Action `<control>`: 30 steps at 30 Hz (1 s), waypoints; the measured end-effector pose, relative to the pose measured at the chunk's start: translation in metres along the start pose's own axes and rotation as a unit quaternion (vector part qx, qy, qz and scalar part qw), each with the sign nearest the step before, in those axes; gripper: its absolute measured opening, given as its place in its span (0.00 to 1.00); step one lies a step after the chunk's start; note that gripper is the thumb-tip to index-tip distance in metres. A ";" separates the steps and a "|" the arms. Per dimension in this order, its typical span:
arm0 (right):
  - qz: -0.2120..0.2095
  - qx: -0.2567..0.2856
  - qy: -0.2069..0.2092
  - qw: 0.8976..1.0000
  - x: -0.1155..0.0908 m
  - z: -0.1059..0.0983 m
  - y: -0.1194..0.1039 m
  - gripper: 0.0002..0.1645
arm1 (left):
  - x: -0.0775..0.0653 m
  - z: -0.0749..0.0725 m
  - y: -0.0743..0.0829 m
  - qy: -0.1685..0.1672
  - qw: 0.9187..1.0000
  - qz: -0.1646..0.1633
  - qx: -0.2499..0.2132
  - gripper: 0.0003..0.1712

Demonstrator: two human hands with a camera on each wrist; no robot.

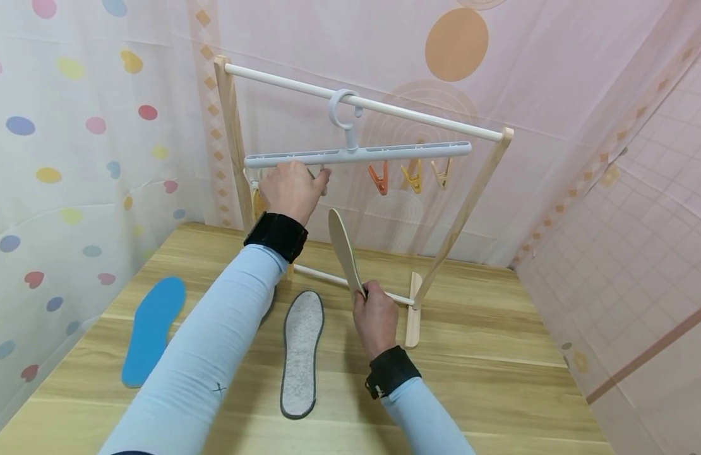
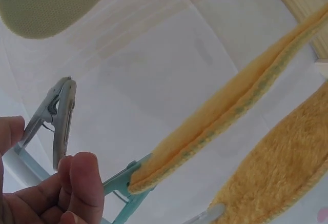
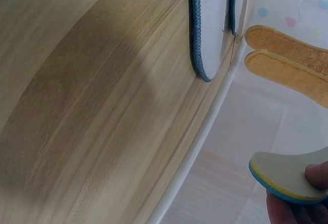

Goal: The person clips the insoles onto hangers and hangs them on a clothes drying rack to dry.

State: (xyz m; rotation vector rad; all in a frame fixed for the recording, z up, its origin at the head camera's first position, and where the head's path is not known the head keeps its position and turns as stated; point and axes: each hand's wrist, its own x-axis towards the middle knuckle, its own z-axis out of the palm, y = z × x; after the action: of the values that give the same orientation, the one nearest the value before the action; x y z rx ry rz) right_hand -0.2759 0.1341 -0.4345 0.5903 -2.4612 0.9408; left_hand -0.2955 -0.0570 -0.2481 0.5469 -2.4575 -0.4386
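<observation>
My left hand [image 1: 290,189] is raised under the grey hanger [image 1: 407,151], its thumb and fingers pinching the two legs of a grey clothespin [image 2: 62,116]. The clothespin's tip holds nothing. Beside that hand, a teal clothespin [image 2: 120,183] grips the end of a fuzzy yellow insole [image 2: 215,116], and a second yellow insole [image 2: 282,167] hangs further along. My right hand [image 1: 376,319] grips the lower end of a beige insole [image 1: 343,243], held upright below the hanger. Its edge shows yellow and blue layers in the right wrist view.
The hanger hooks over the white bar [image 1: 424,117] of a wooden rack. Orange [image 1: 379,179], yellow [image 1: 413,177] and cream clothespins [image 1: 441,172] dangle at right. On the table [image 1: 481,379] lie a grey felt insole [image 1: 302,354], another partly behind my left arm, and a blue insole [image 1: 154,328].
</observation>
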 end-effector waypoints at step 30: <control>0.006 0.002 -0.016 1.000 0.004 0.003 -0.007 0.04 | -0.002 -0.002 0.003 0.000 1.000 0.001 -0.030 0.34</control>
State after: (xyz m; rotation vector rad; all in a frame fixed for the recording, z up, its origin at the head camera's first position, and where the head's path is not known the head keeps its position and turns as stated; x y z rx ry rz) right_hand -0.2768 0.1262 -0.4309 0.5972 -2.4955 0.9471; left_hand -0.2938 -0.0533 -0.2464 0.5194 -2.4364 -0.5105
